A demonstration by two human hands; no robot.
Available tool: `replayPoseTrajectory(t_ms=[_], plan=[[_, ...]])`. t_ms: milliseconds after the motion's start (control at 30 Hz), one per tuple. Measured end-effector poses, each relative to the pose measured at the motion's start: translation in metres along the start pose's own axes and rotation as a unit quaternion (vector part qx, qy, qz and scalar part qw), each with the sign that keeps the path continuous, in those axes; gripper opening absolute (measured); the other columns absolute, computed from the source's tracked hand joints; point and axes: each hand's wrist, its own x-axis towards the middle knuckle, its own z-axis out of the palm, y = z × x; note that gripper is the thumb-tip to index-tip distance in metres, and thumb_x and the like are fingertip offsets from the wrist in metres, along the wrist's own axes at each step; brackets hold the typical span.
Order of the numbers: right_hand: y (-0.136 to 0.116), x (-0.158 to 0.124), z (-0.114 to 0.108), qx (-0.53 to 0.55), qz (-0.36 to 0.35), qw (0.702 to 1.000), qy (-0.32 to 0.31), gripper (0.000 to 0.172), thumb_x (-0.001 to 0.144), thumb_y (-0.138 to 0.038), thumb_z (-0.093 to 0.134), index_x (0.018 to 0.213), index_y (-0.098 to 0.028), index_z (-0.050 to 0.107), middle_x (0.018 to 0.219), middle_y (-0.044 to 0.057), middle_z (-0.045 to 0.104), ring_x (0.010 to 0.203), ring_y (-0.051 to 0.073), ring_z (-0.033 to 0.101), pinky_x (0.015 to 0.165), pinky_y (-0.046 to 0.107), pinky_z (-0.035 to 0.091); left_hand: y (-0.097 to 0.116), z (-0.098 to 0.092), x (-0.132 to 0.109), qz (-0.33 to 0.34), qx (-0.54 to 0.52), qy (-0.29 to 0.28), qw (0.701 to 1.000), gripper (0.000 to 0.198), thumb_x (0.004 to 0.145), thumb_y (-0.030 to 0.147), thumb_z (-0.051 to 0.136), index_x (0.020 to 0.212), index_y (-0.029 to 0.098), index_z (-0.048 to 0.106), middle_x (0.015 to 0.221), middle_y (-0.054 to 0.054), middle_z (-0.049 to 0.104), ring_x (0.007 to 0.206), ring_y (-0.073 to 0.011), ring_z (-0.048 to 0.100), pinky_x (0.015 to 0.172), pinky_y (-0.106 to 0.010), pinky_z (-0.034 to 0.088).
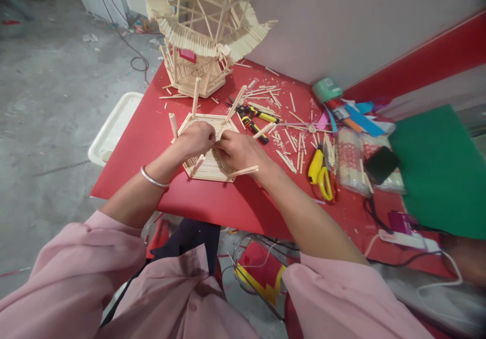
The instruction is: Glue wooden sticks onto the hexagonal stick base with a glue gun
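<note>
A flat hexagonal base of wooden sticks point(207, 166), with several upright posts at its corners, lies on the red table point(152, 131). My left hand point(195, 139) rests on the base with its fingers curled closed. My right hand point(239, 149) meets it over the middle of the base, fingers pinched together. What the fingertips hold is hidden between the two hands. A silver bangle point(153, 178) sits on my left wrist.
A tall stick-built pagoda model point(205, 30) stands at the table's far edge. Pliers point(252, 118), yellow scissors point(321, 174), loose sticks point(288, 144), packets of sticks point(351, 159), tape roll point(326, 89), green board point(440, 169) and a power strip point(406, 238) lie right. A white tray point(114, 124) sits left.
</note>
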Motion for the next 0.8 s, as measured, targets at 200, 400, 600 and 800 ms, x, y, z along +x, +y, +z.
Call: replayPoseTrajectory(t_ms=[200,400,600,800], plan=[[0.0029,-0.0004,0.0040,-0.038,-0.017,0.999,0.010,0.034,0.095,-0.024,0.048,0.115,-0.022,0.075,0.105,0.009,0.068,0.088,0.019,0.059,0.064,0.032,0.032,0.0000,-0.0009,0.0000,0.012,0.016,-0.008,1.000,0.021,0.076,0.013,0.060,0.086,0.014,0.078,0.078,-0.008,0.070,0.081,-0.0218,0.065,0.074,-0.030,0.045],[0.0035,0.0016,0.0048,-0.025,-0.020,0.999,0.012,0.033,0.096,-0.025,0.048,0.114,-0.021,0.075,0.107,0.009,0.068,0.088,0.019,0.058,0.064,0.031,0.032,-0.0005,-0.0014,-0.0004,0.017,0.040,-0.015,0.999,0.025,0.077,0.014,0.059,0.092,0.013,0.079,0.081,-0.009,0.072,0.082,-0.0215,0.065,0.073,-0.029,0.045],[0.0054,0.0026,0.0091,-0.026,-0.026,0.999,0.021,0.031,0.095,-0.025,0.048,0.109,-0.019,0.076,0.099,0.009,0.067,0.083,0.018,0.056,0.063,0.031,0.029,-0.0005,-0.0045,-0.0011,0.028,0.048,-0.031,0.998,0.028,0.074,0.010,0.059,0.094,0.012,0.079,0.082,-0.009,0.072,0.082,-0.0214,0.066,0.072,-0.028,0.046],[0.0059,0.0034,0.0091,-0.029,-0.031,0.999,0.014,0.033,0.095,-0.023,0.048,0.113,-0.020,0.076,0.105,0.009,0.068,0.086,0.019,0.058,0.062,0.031,0.030,0.0038,-0.0072,-0.0012,0.010,0.049,-0.032,0.998,0.026,0.076,0.010,0.058,0.092,0.012,0.079,0.084,-0.011,0.072,0.086,-0.0228,0.067,0.074,-0.028,0.047]])
